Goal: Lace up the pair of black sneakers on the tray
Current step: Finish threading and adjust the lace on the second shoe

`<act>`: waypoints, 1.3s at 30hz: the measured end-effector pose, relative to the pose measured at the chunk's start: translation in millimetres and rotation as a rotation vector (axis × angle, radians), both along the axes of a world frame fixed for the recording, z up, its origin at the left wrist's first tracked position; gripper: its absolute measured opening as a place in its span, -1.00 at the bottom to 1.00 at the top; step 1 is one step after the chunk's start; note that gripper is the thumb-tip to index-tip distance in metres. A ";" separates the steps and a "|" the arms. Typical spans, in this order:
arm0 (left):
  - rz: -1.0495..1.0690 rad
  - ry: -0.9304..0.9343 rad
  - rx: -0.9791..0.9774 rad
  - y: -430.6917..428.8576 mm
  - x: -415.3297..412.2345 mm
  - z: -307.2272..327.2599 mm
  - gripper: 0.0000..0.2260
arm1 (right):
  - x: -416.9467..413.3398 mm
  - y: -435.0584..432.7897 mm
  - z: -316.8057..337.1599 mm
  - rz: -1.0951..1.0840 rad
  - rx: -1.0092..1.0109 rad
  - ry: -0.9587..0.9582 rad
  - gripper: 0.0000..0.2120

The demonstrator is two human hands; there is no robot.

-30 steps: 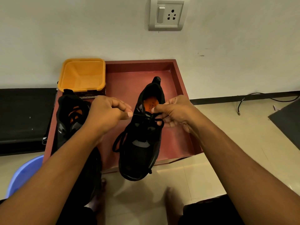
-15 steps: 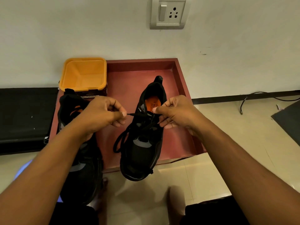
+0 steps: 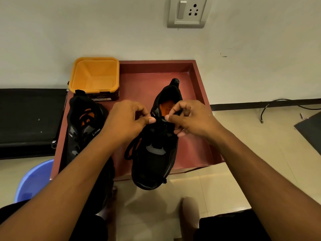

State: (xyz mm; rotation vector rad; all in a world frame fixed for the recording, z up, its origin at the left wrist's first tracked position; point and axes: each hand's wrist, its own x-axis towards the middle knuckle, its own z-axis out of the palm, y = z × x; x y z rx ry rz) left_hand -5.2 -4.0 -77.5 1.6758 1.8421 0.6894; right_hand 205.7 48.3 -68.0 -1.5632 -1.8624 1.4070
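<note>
Head view, looking down: both hands work over the middle sneaker (image 3: 154,159), which lies in the red tray (image 3: 199,80) with its heel to the far wall and its toe toward the person, hanging past the tray's near rim. Its long axis runs far to near, toe leaning a bit left. On the shoe's left side is the left hand (image 3: 126,122), on its right side the right hand (image 3: 192,120); the thumb tips nearly meet above the tongue at the top of the eyelet rows, just short of the orange insole. Both hands are curled tight, each thumb and forefinger pinching the lace (image 3: 132,150), though the strand between the thumbs barely shows against the black fabric. A slack loop of lace hangs off the shoe's left flank, below the left wrist. Judgement: they are threading or tightening at the top eyelets, the next pull likely goes sideways across the shoe's axis, and neither hand is nearer. At the tray's left the second sneaker (image 3: 81,129) lies parallel, partly hidden by the left forearm; laced or not, cannot tell. At the tray's far left corner sits a yellow tub (image 3: 94,75).
</note>
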 end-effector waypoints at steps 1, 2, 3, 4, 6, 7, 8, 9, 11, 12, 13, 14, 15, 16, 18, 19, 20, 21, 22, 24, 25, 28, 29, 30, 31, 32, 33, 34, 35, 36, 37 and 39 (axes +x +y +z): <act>0.018 0.063 -0.005 1.3 -6.5 0.1 -0.85 | -0.3 0.2 -0.7 -0.020 -0.038 0.034 -0.86; 0.032 0.119 -0.008 3.0 -14.2 0.7 -0.85 | -0.6 0.7 -0.9 -0.042 -0.076 0.065 -0.87; 0.029 0.152 -0.011 4.2 -21.0 2.2 -0.84 | -0.4 1.3 -0.7 -0.058 -0.103 0.087 -0.87; 0.008 0.151 -0.012 4.8 -26.5 2.8 -0.82 | -0.5 2.1 -1.1 -0.063 -0.123 0.102 -0.88; -0.070 0.080 -0.011 3.3 -27.2 3.4 -0.82 | 1.0 2.4 -0.8 -0.076 -0.155 0.126 -0.88; -0.102 0.031 -0.013 1.9 -24.8 3.5 -0.84 | 2.0 2.7 -0.3 -0.080 -0.167 0.130 -0.89; -0.121 -0.006 -0.019 0.7 -22.7 3.4 -0.86 | 2.6 3.3 -0.1 -0.081 -0.174 0.129 -0.89; -0.128 -0.019 -0.024 -0.1 -21.5 3.3 -0.87 | 3.4 3.9 0.0 -0.079 -0.180 0.124 -0.88; -0.089 0.033 -0.016 1.3 -27.6 4.4 -0.86 | 3.1 5.3 -0.8 -0.080 -0.196 0.129 -0.88; -0.045 0.084 -0.010 2.9 -34.0 5.3 -0.85 | 2.7 5.8 -1.5 -0.086 -0.203 0.138 -0.88; -0.008 0.127 -0.014 4.0 -40.1 6.1 -0.84 | 2.3 6.0 -2.2 -0.091 -0.203 0.144 -0.88; 0.004 0.142 -0.036 4.2 -44.5 6.0 -0.84 | 1.8 6.0 -2.9 -0.093 -0.197 0.143 -0.88; -0.013 0.122 -0.070 3.7 -45.7 4.7 -0.86 | 1.3 5.7 -3.3 -0.093 -0.191 0.138 -0.88; -0.051 0.074 -0.102 2.8 -44.1 3.2 -0.89 | 0.5 5.9 -3.1 -0.092 -0.185 0.134 -0.89; -0.128 -0.066 -0.151 -0.9 -36.2 1.4 -0.89 | -1.2 5.9 -3.3 -0.084 -0.170 0.116 -0.90; -0.155 -0.132 -0.166 -1.0 -32.2 1.6 -0.83 | -2.0 6.0 -3.8 -0.081 -0.152 0.103 -0.91; -0.176 -0.176 -0.173 -0.5 -28.4 3.0 -0.79 | -3.0 6.0 -4.7 -0.079 -0.128 0.087 -0.91; -0.193 -0.199 -0.173 -0.5 -24.3 4.7 -0.77 | -4.1 5.7 -6.1 -0.076 -0.098 0.072 -0.92; -0.202 -0.216 -0.176 -0.6 -20.2 5.9 -0.77 | -4.9 5.5 -7.3 -0.071 -0.065 0.061 -0.92; -0.185 -0.268 -0.186 -1.4 -13.4 5.8 -0.80 | -5.9 4.4 -9.0 -0.043 0.006 0.040 -0.92; -0.174 -0.285 -0.183 -1.8 -10.7 5.4 -0.84 | -5.8 4.3 -9.0 -0.018 0.047 0.026 -0.93; -0.158 -0.223 -0.180 -1.1 -12.4 5.6 -0.92 | -4.9 6.8 -6.3 0.095 0.141 -0.026 -0.97; -0.157 -0.175 -0.190 0.0 -16.2 6.5 -0.92 | -4.2 8.7 -5.0 0.135 0.153 -0.032 -0.96; -0.160 -0.123 -0.202 0.7 -21.2 7.6 -0.92 | -3.6 11.1 -3.9 0.171 0.155 -0.032 -0.95; -0.164 -0.078 -0.220 0.4 -26.7 8.9 -0.93 | -2.5 13.5 -3.2 0.201 0.151 -0.030 -0.93; -0.167 -0.050 -0.243 0.7 -33.1 9.8 -0.93 | -1.9 16.2 -2.7 0.221 0.141 -0.024 -0.92; -0.169 -0.054 -0.272 -0.5 -38.8 10.8 -0.94 | -1.2 17.9 -2.5 0.232 0.122 -0.012 -0.91; -0.171 -0.098 -0.301 -1.3 -43.0 11.7 -0.96 | -1.1 19.8 -2.7 0.234 0.099 0.007 -0.91; -0.175 -0.173 -0.328 -3.2 -43.6 13.5 -0.98 | -1.2 20.9 -3.0 0.230 0.073 0.028 -0.90; -0.183 -0.248 -0.346 -5.3 -41.2 14.8 -0.99 | -1.3 21.1 -3.5 0.224 0.048 0.046 -0.89; -0.194 -0.306 -0.353 -6.6 -36.5 16.2 -0.96 | -1.4 21.5 -3.9 0.219 0.029 0.059 -0.89; -0.206 -0.354 -0.326 -8.0 -26.4 15.2 -0.93 | -1.7 21.0 -5.2 0.218 0.007 0.073 -0.88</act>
